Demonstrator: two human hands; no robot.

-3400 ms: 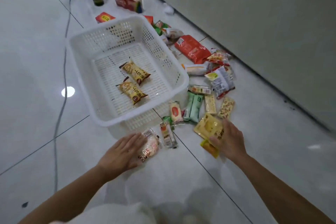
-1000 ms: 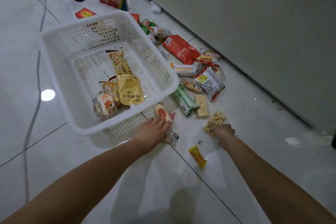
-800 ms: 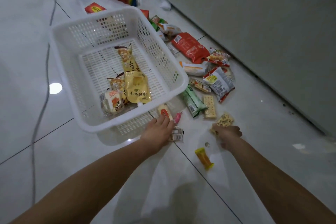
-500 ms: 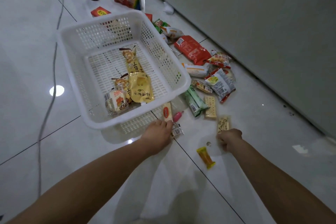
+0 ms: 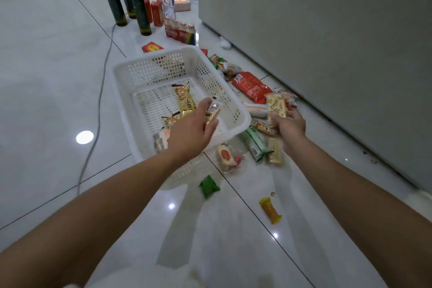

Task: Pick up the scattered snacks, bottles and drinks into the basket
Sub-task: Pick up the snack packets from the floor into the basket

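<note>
Early stage: white basket (image 5: 243,121) holds few packets. Left hand (image 5: 190,133) fingers grip small snack (image 5: 213,112) over basket; right hand (image 5: 289,125) holds cracker pack (image 5: 276,105) beside rim. Many snacks, bottles (image 5: 138,4) left on floor.

White perforated plastic basket (image 5: 236,110); glossy tile floor (image 5: 46,77); shiny film snack wrappers (image 5: 251,84).

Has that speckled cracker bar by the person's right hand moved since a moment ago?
Yes. The cracker bar has left the floor tiles: the right hand now holds it up, beside the white basket.
</note>
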